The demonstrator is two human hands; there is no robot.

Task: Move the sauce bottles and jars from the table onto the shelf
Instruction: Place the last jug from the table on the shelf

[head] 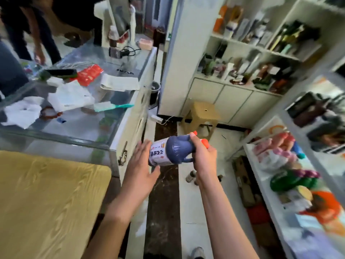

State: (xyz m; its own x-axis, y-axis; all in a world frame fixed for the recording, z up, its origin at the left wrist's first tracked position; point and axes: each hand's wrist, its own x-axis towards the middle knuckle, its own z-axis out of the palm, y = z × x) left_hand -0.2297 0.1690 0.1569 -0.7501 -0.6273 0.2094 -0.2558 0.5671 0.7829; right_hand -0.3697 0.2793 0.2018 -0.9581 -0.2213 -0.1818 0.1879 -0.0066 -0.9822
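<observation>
The two bare forearms reach in from the bottom edge, closest to the lens, above the dark strip of floor. Taking the sauce bottle as the landmark: the large yellow wood-grain worktop lies well to its left and lower in the frame, and beyond that the glass-topped counter stretches away to the upper left, strewn with papers, a red packet and a teal brush. To the bottle's right runs the white shelf, its lower level crowded with coloured packets; the frame is blurred there and single items cannot be told apart. Behind the bottle, further along the floor, stands a tan plastic stool before white cabinet doors.

The bottle itself is in the air between worktop and shelf, lying nearly on its side, dark blue with a white label and an orange cap pointing right. The right hand has its grip clamped round the bottle's neck and handle end. The left hand is spread, fingers straight and apart, its fingertips at the bottle's base, just beside or touching it; which cannot be told.
</observation>
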